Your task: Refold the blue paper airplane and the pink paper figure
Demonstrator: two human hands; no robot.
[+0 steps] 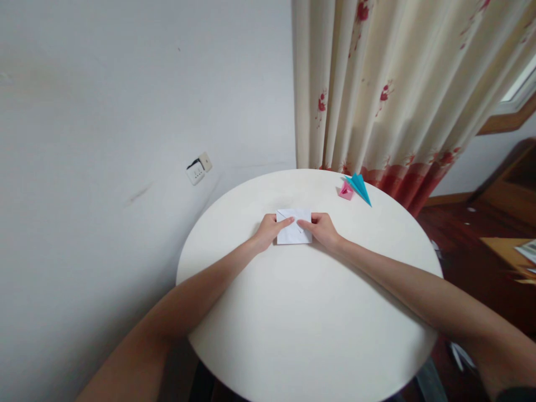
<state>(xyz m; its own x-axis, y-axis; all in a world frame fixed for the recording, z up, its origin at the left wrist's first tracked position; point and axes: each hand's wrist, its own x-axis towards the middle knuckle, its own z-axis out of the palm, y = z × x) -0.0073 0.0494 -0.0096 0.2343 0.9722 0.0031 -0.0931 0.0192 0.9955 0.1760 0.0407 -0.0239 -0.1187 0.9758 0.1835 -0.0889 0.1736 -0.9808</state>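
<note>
A folded white paper, roughly rectangular with crease lines on its face, is held between my two hands over the middle of the table. My left hand grips its left edge, the thumb lying across the front and the fingers behind. On the opposite edge, my right hand pinches the paper the same way, with its thumb pointing inward. Both thumb tips come close to each other near the paper's centre. The fingers behind the sheet are mostly hidden.
The round white table carries a blue paper plane and a small pink folded paper at its far right. A wall with a socket stands to the left. Behind the table hangs a flowered curtain.
</note>
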